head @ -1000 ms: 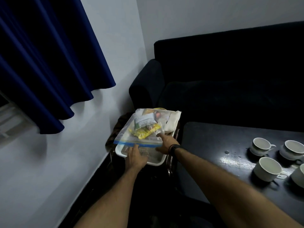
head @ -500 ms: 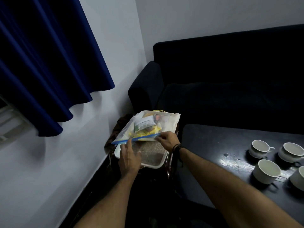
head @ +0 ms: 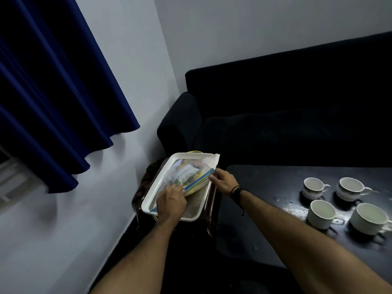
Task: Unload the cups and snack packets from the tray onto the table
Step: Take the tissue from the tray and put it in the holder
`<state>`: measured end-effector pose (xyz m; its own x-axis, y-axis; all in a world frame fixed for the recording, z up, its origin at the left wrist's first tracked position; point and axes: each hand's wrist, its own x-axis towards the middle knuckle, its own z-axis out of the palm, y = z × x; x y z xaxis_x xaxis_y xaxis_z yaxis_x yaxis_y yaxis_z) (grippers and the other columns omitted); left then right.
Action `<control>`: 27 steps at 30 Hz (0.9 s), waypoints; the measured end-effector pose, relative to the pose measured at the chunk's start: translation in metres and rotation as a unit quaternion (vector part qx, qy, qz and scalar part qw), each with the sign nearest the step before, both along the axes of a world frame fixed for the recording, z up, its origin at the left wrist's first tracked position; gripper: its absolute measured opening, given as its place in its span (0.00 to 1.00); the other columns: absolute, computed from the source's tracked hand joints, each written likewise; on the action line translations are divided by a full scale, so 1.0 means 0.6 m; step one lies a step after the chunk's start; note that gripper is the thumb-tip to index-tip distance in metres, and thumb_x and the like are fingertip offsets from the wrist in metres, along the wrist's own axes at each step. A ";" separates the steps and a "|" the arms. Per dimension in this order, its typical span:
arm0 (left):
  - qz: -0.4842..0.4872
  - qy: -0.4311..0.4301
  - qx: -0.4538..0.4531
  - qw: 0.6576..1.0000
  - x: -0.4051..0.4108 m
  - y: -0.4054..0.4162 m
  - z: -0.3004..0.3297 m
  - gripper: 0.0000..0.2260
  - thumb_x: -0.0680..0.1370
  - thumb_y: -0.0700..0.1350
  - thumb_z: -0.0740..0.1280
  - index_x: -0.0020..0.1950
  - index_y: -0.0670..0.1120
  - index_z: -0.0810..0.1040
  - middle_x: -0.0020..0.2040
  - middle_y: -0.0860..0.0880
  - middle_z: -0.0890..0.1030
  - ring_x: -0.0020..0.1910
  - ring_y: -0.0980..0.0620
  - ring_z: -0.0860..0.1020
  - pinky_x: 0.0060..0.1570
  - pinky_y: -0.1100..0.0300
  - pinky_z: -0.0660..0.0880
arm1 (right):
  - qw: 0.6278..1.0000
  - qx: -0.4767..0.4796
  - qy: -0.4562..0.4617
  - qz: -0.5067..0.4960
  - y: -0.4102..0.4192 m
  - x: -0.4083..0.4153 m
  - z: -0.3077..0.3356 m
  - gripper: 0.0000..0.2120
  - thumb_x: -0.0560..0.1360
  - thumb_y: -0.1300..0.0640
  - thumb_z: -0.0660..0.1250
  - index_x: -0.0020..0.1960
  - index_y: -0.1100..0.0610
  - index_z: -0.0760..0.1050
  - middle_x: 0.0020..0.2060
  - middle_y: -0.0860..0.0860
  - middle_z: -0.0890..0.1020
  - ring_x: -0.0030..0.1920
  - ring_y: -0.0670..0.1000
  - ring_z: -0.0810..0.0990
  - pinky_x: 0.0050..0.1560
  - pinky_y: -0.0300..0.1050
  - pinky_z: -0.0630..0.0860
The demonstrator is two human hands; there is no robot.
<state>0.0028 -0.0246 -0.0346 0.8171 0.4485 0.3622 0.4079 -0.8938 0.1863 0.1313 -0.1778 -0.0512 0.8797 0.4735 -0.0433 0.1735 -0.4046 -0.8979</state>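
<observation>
A white rectangular tray (head: 156, 185) rests on a small dark stand beside the sofa. Over it I hold a clear zip bag of snack packets (head: 187, 174) with a blue seal strip. My left hand (head: 171, 203) pinches the near end of the strip and my right hand (head: 222, 181) pinches the far end; the bag is tilted and lifted off the tray floor. Several white cups (head: 321, 213) stand on the dark table (head: 265, 187) at the right.
A dark sofa (head: 286, 124) fills the back behind table and tray. A blue curtain (head: 53, 92) hangs at the left against the pale wall. The stand under the tray (head: 210, 211) sits close against the table's left edge.
The bag lay flat over the tray a second ago; both hands have gripped its blue strip and tipped it up, exposing the tray's near floor. The view has shifted slightly.
</observation>
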 end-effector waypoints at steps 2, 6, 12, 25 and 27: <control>0.010 0.045 0.043 0.998 -0.001 -0.009 0.000 0.08 0.77 0.46 0.65 0.47 0.45 0.83 0.45 0.47 0.83 0.46 0.45 0.80 0.45 0.53 0.74 | 0.999 -0.015 0.031 -0.005 -0.003 -0.004 -0.004 0.11 0.79 0.52 0.64 0.57 0.57 0.75 0.50 0.52 0.79 0.52 0.52 0.78 0.49 0.44 0.72; 0.052 0.183 0.097 0.977 -0.013 -0.008 -0.010 0.10 0.76 0.43 0.63 0.55 0.48 0.80 0.53 0.49 0.82 0.56 0.48 0.78 0.54 0.54 0.70 | 0.990 -0.092 0.051 0.091 -0.007 -0.023 -0.011 0.20 0.76 0.60 0.66 0.67 0.55 0.72 0.64 0.55 0.76 0.63 0.56 0.76 0.59 0.44 0.73; 0.170 0.229 0.082 0.955 -0.028 0.035 -0.011 0.12 0.77 0.45 0.61 0.58 0.51 0.78 0.58 0.51 0.80 0.61 0.49 0.75 0.62 0.51 0.66 | 0.970 -0.106 0.057 0.211 0.009 -0.029 -0.031 0.28 0.72 0.73 0.58 0.68 0.55 0.73 0.63 0.55 0.79 0.64 0.53 0.77 0.58 0.43 0.76; -0.129 0.172 -0.040 0.976 0.088 -0.080 -0.089 0.25 0.79 0.52 0.59 0.76 0.51 0.62 0.78 0.47 0.60 0.78 0.47 0.56 0.75 0.47 0.55 | 0.992 -0.035 0.077 -0.089 0.073 0.083 -0.072 0.15 0.74 0.61 0.63 0.59 0.52 0.77 0.58 0.55 0.80 0.56 0.53 0.79 0.50 0.40 0.74; -0.101 0.192 -0.033 0.976 0.086 -0.073 -0.100 0.26 0.79 0.53 0.58 0.77 0.49 0.61 0.78 0.47 0.59 0.78 0.48 0.55 0.75 0.48 0.53 | 0.991 -0.020 0.099 -0.091 0.089 0.089 -0.077 0.16 0.75 0.61 0.62 0.61 0.54 0.78 0.61 0.55 0.79 0.59 0.53 0.79 0.52 0.39 0.75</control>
